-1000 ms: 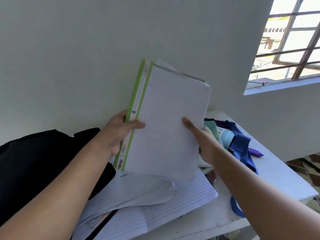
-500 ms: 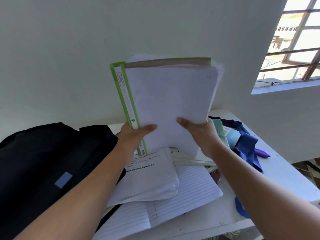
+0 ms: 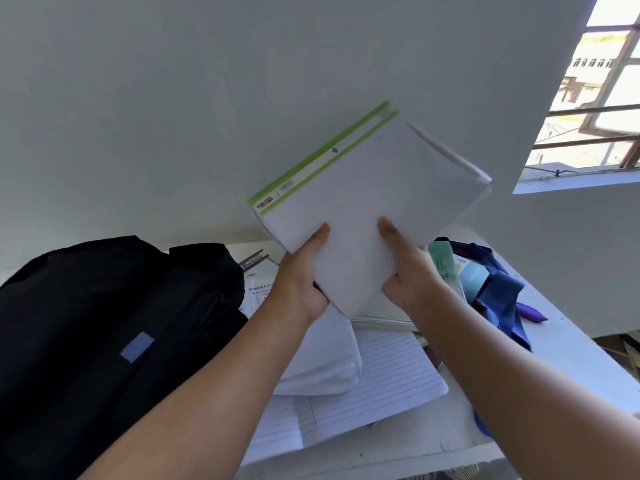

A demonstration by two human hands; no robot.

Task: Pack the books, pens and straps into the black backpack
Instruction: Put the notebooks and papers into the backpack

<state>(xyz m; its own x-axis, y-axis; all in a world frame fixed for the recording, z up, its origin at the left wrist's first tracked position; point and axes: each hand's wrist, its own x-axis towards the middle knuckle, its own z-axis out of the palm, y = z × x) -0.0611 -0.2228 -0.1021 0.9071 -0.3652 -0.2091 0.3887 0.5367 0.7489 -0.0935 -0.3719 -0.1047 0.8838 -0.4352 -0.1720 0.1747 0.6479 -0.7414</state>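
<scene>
A white book with a green spine (image 3: 367, 199) is held up in the air above the table, tilted with its spine to the upper left. My left hand (image 3: 301, 282) grips its lower left edge, thumb on the cover. My right hand (image 3: 408, 271) grips the lower right edge the same way. The black backpack (image 3: 104, 341) with a small blue patch lies on the table at the left. More books and a lined notebook (image 3: 374, 386) are piled under my hands. Blue straps (image 3: 498, 299) lie at the right, beside a purple pen (image 3: 531, 315).
The white table (image 3: 571, 368) ends at the front and right edges. A pale wall stands close behind it. A barred window (image 3: 595, 98) is at the upper right. A teal booklet (image 3: 446, 268) leans behind my right hand.
The book has turned clockwise, its green spine swinging from the left side to the upper left. Both hands now grip it at the bottom corner, closer together.
</scene>
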